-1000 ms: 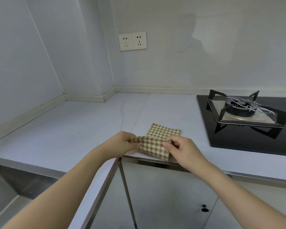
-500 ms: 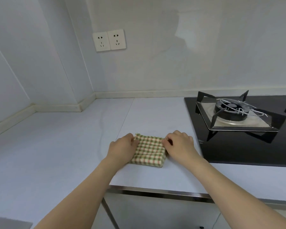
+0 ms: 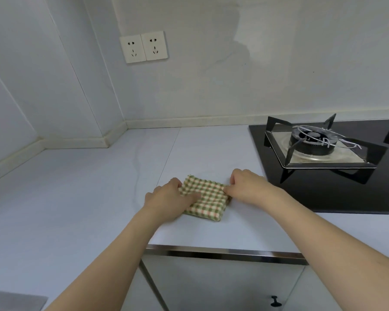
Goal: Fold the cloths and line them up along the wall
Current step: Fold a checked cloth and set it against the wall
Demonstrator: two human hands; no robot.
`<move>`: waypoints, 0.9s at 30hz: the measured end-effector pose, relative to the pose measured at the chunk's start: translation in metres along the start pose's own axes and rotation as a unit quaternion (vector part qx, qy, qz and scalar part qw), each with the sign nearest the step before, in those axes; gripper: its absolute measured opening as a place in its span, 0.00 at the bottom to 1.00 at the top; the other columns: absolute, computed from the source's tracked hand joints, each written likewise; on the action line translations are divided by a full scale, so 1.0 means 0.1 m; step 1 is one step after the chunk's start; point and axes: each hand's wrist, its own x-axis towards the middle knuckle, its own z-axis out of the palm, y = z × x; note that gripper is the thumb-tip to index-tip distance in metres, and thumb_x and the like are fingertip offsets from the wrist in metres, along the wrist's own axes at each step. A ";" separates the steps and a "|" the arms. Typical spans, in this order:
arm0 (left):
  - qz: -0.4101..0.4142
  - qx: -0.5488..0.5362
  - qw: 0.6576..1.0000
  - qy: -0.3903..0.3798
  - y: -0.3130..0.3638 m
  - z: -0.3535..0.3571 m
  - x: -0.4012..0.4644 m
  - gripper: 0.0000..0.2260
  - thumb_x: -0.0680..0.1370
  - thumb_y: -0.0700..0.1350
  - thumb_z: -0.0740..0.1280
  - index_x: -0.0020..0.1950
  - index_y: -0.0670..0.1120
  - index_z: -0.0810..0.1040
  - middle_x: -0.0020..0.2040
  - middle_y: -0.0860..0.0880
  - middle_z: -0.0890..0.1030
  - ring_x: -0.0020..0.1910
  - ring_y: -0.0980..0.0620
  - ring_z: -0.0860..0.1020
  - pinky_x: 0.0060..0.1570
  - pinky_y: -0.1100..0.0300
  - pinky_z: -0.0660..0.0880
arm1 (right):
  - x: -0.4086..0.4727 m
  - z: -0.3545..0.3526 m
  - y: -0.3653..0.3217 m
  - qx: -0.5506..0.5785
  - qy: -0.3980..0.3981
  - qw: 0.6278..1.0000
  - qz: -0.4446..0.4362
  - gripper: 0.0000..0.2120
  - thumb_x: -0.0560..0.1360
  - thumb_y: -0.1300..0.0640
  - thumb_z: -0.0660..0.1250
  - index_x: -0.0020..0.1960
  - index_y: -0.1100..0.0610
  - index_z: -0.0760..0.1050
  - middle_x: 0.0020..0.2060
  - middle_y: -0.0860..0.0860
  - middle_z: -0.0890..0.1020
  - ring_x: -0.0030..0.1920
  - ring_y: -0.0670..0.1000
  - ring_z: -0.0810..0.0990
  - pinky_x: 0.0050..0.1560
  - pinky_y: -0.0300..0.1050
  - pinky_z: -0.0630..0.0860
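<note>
Item: folded checked cloth (image 3: 206, 197), green and cream with pale pink lines, lying flat on the pale countertop (image 3: 76, 187) near its front edge, well apart from the back wall (image 3: 211, 75). Left hand (image 3: 166, 199) rests on the cloth's left side, thumb laid flat across the fabric, the other fingers loosely curled at the cloth's left edge; whether they pinch it cannot be told. Right hand (image 3: 248, 186) sits at the cloth's right edge, fingers curled, thumb and fingertips pinching the fabric. Adjacent: black glass gas hob (image 3: 323, 194) to the right, near the right hand, bearing a burner (image 3: 311, 142) under a black pan support (image 3: 276, 133). Wall fitting: double socket plate (image 3: 143, 46). Below the counter: cabinet door with dark knob (image 3: 275, 301).
</note>
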 end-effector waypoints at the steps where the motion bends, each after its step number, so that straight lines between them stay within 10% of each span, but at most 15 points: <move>1: 0.000 0.057 0.998 0.017 0.01 0.04 -0.07 0.35 0.70 0.74 0.58 0.68 0.53 0.65 0.62 0.51 0.72 0.62 0.47 0.70 0.61 0.49 0.64 | 0.00 0.00 0.00 0.001 -0.007 1.000 0.009 0.09 0.75 0.49 0.61 0.44 0.55 0.70 0.44 0.51 0.74 0.48 0.57 0.75 0.41 0.46 0.68; 6: 0.110 0.105 0.955 0.255 0.16 0.24 -0.30 0.26 0.74 0.67 0.61 0.63 0.50 0.68 0.59 0.51 0.68 0.57 0.47 0.68 0.55 0.54 0.63 | 0.03 0.07 0.00 0.021 -0.027 0.999 0.027 0.16 0.75 0.50 0.61 0.32 0.54 0.64 0.34 0.51 0.70 0.43 0.57 0.73 0.31 0.44 0.62; 12: 0.123 0.072 0.981 0.128 0.25 0.50 -0.40 0.23 0.74 0.68 0.59 0.60 0.54 0.68 0.59 0.53 0.68 0.60 0.49 0.65 0.60 0.55 0.60 | -0.02 0.09 0.00 0.002 -0.009 0.999 0.037 0.17 0.78 0.46 0.60 0.59 0.57 0.73 0.60 0.56 0.74 0.60 0.60 0.73 0.58 0.50 0.71; 18: 0.121 0.081 0.989 0.030 0.25 0.37 -0.43 0.32 0.69 0.74 0.59 0.65 0.56 0.64 0.62 0.52 0.63 0.63 0.49 0.61 0.64 0.53 0.58 | -0.21 0.18 0.04 0.153 0.095 0.984 -0.009 0.04 0.79 0.53 0.60 0.47 0.53 0.70 0.44 0.49 0.78 0.47 0.54 0.75 0.42 0.46 0.69; 22: 0.092 -0.128 0.987 0.000 0.16 0.17 -0.40 0.25 0.68 0.71 0.61 0.59 0.60 0.70 0.59 0.57 0.68 0.61 0.52 0.65 0.64 0.53 0.62 | -0.42 0.05 -0.11 0.414 0.117 0.901 -0.047 0.09 0.77 0.64 0.61 0.46 0.51 0.72 0.42 0.49 0.80 0.44 0.52 0.78 0.46 0.48 0.77; 27: 0.029 -0.434 0.900 -0.008 0.10 -0.13 -0.47 0.26 0.76 0.66 0.60 0.69 0.53 0.66 0.66 0.53 0.71 0.66 0.51 0.68 0.69 0.51 0.62 | -0.68 -0.33 -0.36 0.478 0.140 0.859 -0.122 0.13 0.78 0.67 0.59 0.52 0.50 0.73 0.44 0.48 0.81 0.41 0.45 0.78 0.42 0.35 0.74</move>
